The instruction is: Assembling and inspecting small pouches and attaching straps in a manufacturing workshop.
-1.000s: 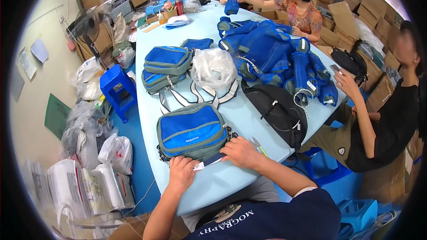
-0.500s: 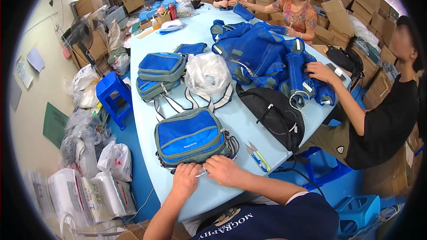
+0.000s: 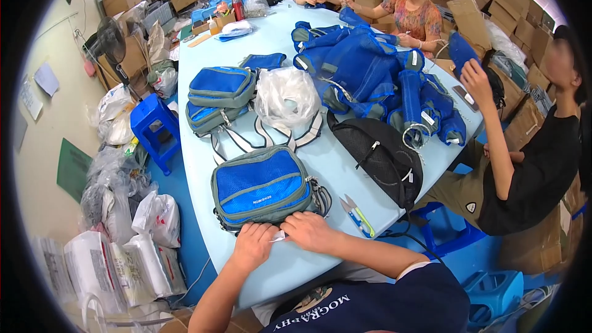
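Observation:
A blue and grey bag (image 3: 262,186) with a mesh front lies near the table's front edge, its black-and-white strap (image 3: 246,142) stretched out behind it. Both my hands are closed on the bag's near edge. My left hand (image 3: 254,243) has its fingers curled over that edge. Beside it, my right hand (image 3: 307,232) grips the same edge a little farther right. A small white tag (image 3: 278,235) shows between them. My fingertips are partly hidden against the bag.
Thread snips (image 3: 357,216) lie right of my hands, near a black bag (image 3: 379,163). Behind are stacked blue bags (image 3: 219,95), a clear plastic bundle (image 3: 287,100) and a pile of blue mesh pieces (image 3: 364,68). Several co-workers sit around the light blue table (image 3: 209,209).
The co-worker at the right has raised a hand, lifting a blue piece up from the table. My hands stay on the bag's near edge with hardly any shift.

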`<act>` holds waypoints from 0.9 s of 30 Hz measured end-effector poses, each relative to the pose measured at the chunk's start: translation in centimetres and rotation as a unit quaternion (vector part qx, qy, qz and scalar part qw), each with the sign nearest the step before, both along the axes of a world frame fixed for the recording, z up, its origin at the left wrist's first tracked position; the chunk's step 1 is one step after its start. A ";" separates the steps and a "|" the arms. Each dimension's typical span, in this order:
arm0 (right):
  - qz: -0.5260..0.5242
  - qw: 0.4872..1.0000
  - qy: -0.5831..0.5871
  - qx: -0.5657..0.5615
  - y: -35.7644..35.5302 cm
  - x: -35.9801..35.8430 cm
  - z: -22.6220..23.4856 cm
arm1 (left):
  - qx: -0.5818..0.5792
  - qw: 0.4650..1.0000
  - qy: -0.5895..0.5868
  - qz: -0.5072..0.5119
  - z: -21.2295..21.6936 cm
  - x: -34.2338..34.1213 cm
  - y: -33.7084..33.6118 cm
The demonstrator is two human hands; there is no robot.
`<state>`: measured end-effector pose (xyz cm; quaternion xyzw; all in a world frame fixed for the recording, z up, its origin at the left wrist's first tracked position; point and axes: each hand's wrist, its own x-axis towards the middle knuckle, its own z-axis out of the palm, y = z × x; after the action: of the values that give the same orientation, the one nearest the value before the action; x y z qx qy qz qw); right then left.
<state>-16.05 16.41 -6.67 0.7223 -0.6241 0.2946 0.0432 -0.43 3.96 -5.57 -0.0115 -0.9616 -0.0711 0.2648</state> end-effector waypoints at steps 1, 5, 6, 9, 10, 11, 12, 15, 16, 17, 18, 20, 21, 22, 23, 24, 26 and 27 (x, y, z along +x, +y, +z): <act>0.004 1.000 0.003 0.005 0.1 -0.1 0.0 | 0.000 1.000 -0.001 0.000 -0.1 0.0 0.0; 0.022 0.999 0.020 0.024 0.1 -0.8 0.4 | 0.010 1.000 -0.012 0.007 0.2 0.0 0.1; 0.029 0.999 0.028 0.028 0.2 -0.9 0.5 | 0.015 1.000 -0.021 0.016 0.3 0.0 0.1; 0.036 0.998 0.036 0.038 0.1 -1.1 0.5 | 0.018 0.999 -0.028 0.004 0.5 -0.1 -0.1; 0.037 0.998 0.037 0.046 0.1 -1.1 0.5 | 0.017 0.999 -0.028 0.002 0.5 -0.1 -0.1; 0.034 0.998 0.036 0.045 0.0 -1.1 0.6 | 0.017 0.999 -0.028 0.005 0.4 -0.1 -0.1; 0.033 0.998 0.033 0.046 0.0 -1.0 0.7 | 0.017 0.999 -0.029 0.007 0.4 -0.1 0.0; 0.030 0.998 0.021 0.041 -0.1 -0.9 0.8 | 0.035 0.999 -0.031 0.023 0.5 -0.3 0.3; 0.031 0.999 0.015 0.034 -0.1 -1.0 0.9 | 0.034 0.999 -0.031 0.018 0.6 -0.4 0.2; 0.026 0.999 0.014 0.033 -0.1 -1.0 1.0 | 0.045 0.999 -0.029 0.013 0.7 -0.4 0.2; 0.037 0.999 -0.002 0.030 0.0 -1.1 1.1 | 0.056 0.998 -0.027 0.008 0.8 -0.4 0.1; 0.043 0.999 -0.020 0.027 0.1 -1.1 1.1 | 0.057 0.998 -0.028 0.005 0.5 -0.2 0.1; 0.045 0.998 -0.013 0.030 -0.1 -1.3 1.0 | 0.059 0.998 -0.027 0.007 0.3 -0.2 0.1; 0.048 0.998 -0.007 0.033 -0.2 -1.3 0.9 | 0.060 0.998 -0.030 0.001 0.3 -0.3 0.0; 0.043 0.998 -0.010 0.034 -0.2 -1.3 1.0 | 0.059 0.998 -0.030 0.001 0.3 -0.4 -0.1; 0.043 0.998 -0.017 0.035 -0.2 -1.3 1.0 | 0.057 0.998 -0.030 0.002 0.2 -0.5 -0.1; 0.042 0.998 -0.022 0.035 -0.1 -1.2 0.9 | 0.053 0.998 -0.022 -0.004 0.2 -0.5 0.0; 0.037 0.999 -0.022 0.031 0.0 -1.0 0.7 | 0.049 0.999 -0.013 -0.005 0.2 -0.4 0.1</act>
<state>-17.02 16.38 -5.92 0.7395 -0.6063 0.2925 -0.0040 -0.87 4.04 -5.40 -0.0028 -0.9602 -0.1199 0.2522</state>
